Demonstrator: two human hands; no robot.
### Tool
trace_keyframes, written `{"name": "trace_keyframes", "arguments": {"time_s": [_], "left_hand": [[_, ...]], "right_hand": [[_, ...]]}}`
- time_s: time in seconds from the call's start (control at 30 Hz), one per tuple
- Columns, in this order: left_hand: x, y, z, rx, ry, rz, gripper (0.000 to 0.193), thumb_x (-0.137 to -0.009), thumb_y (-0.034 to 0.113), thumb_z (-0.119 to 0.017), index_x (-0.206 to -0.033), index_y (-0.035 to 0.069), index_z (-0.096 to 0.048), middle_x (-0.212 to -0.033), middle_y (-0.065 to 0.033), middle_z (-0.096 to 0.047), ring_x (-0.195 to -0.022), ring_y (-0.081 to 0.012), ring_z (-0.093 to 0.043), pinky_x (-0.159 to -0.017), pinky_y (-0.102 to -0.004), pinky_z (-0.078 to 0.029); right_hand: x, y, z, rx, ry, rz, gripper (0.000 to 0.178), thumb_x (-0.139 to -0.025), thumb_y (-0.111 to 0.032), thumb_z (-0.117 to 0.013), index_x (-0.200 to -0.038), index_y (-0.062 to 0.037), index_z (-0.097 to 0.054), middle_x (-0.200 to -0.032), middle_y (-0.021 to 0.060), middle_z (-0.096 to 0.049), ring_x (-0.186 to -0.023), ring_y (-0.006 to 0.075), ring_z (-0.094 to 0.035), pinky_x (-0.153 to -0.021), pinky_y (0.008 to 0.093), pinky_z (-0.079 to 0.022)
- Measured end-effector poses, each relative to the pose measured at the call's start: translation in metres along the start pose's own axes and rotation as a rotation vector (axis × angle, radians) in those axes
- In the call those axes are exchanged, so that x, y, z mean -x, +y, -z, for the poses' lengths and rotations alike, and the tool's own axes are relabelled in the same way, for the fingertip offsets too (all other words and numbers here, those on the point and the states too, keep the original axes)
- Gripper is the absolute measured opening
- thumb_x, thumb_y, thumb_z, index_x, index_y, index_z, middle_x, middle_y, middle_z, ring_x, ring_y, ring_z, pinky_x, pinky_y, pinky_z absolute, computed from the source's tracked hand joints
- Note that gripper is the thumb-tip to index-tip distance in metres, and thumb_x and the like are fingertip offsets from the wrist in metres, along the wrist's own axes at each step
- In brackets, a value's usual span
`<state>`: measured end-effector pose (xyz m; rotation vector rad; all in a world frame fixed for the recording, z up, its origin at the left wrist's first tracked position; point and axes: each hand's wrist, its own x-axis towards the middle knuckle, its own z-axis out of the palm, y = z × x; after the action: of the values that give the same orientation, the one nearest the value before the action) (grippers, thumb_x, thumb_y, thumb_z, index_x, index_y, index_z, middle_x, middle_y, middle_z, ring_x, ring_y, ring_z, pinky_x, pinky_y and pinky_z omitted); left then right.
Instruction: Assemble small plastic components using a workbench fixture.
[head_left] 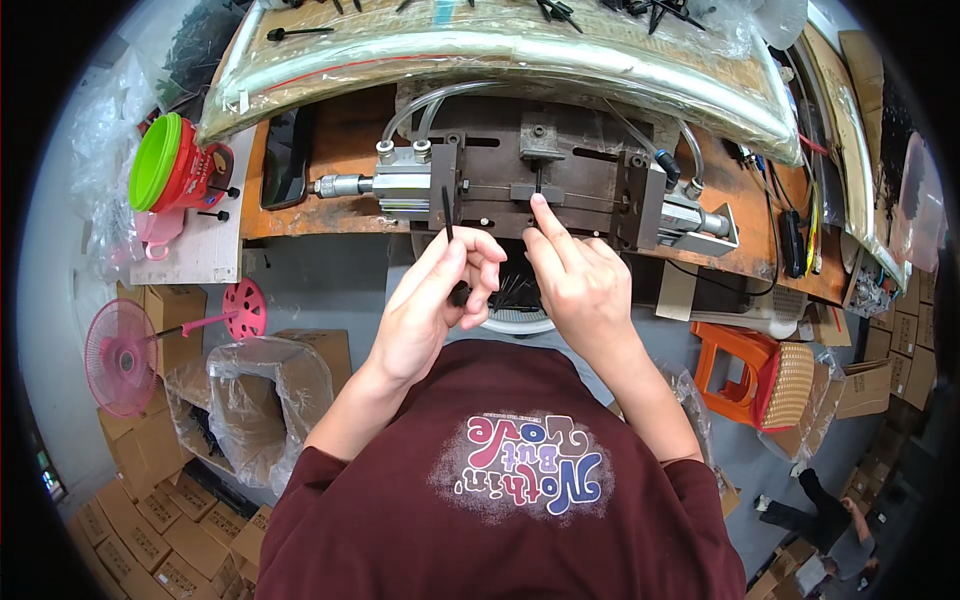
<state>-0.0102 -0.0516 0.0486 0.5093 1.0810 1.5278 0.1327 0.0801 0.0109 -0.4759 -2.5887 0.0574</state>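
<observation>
My left hand (pixel 437 285) is closed, with a thin black rod (pixel 447 212) pinched between thumb and fingers and pointing up toward the bench. My right hand (pixel 582 285) has its index finger stretched out, its tip at a small grey metal block (pixel 522 193) in the middle of the fixture; the other fingers are loosely bent. A short black pin (pixel 539 180) stands in line with that fingertip; whether the finger touches it I cannot tell. The dark metal fixture (pixel 590 170) carries a left pneumatic cylinder (pixel 404 183) and a right one (pixel 690 217), both pointing inward.
A plastic-wrapped tray (pixel 400 65) with black parts spans the bench's back. Left are a dark phone (pixel 287 160) and a red-and-green bucket (pixel 170 165). Cables (pixel 790 235) hang at right. Below stand a pink fan (pixel 122 355), an orange stool (pixel 735 370) and cartons (pixel 165 530). Another person (pixel 845 530) appears lower right.
</observation>
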Motion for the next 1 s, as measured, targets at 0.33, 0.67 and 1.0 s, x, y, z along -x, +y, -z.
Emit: {"name": "trace_keyframes", "arguments": {"time_s": [0.33,0.67,1.0], "left_hand": [[-0.001,0.004,-0.002,0.059,-0.116,0.069,0.046,-0.106,0.022,-0.044,-0.143,-0.006,-0.044,-0.098,-0.0020,-0.052,-0.083,-0.0112,-0.047,-0.075,-0.0261,-0.043],[0.007,0.004,-0.008,-0.223,-0.082,0.141,0.033,-0.108,0.020,-0.046,-0.128,-0.002,-0.059,-0.096,-0.0099,-0.069,-0.084,-0.0162,-0.071,-0.073,-0.0273,-0.057],[0.011,0.003,-0.016,-0.428,0.051,-0.280,0.041,-0.085,-0.011,-0.069,-0.125,-0.003,-0.065,-0.116,-0.0136,-0.066,-0.089,-0.0185,-0.071,-0.084,-0.0302,-0.062]], "right_hand": [[-0.005,0.000,0.004,-0.008,-0.050,-0.025,0.014,-0.078,-0.005,-0.069,-0.092,-0.0032,-0.069,-0.124,0.0130,-0.069,-0.056,0.0166,-0.063,-0.057,0.0277,-0.049],[-0.023,0.005,0.033,-1.578,-0.094,-0.715,0.023,-0.097,-0.015,-0.066,-0.114,0.0009,-0.070,-0.091,0.0080,-0.072,-0.062,0.0035,-0.055,-0.055,0.0186,-0.043],[-0.018,0.012,0.028,-1.679,0.009,-0.815,0.020,-0.097,-0.014,-0.066,-0.105,0.0033,-0.070,-0.083,0.0098,-0.071,-0.056,0.0068,-0.058,-0.052,0.0203,-0.043]]}}
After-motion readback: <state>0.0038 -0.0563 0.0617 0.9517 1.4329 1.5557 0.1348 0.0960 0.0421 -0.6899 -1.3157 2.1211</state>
